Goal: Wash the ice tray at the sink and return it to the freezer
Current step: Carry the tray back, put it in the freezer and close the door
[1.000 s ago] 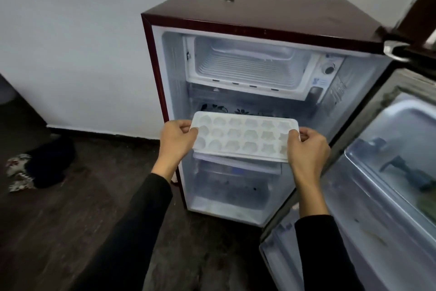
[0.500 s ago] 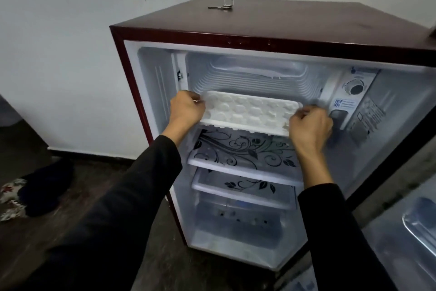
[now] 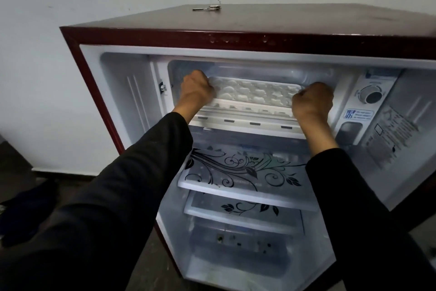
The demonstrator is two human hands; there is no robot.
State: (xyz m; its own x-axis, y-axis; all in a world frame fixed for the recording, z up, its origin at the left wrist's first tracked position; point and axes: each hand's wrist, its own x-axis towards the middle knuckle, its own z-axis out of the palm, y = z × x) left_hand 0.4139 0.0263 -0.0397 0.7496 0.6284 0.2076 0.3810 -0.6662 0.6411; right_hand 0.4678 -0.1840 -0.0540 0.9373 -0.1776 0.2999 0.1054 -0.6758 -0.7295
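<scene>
Head view: the ice tray (image 3: 256, 93) has gone from in front of the open fridge up into the freezer compartment (image 3: 316, 73) at the top — the return looks nearly finished, with only release and door-closing left. Left hand (image 3: 195, 92) grips the tray's left end, right hand (image 3: 312, 102) its right end — fingers curled, arms stretched forward, wrists level.

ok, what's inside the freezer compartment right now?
The white ice tray, lying flat and partly in, with the left hand and right hand gripping its ends. The hands and tray hide the compartment floor and back corners.
</scene>
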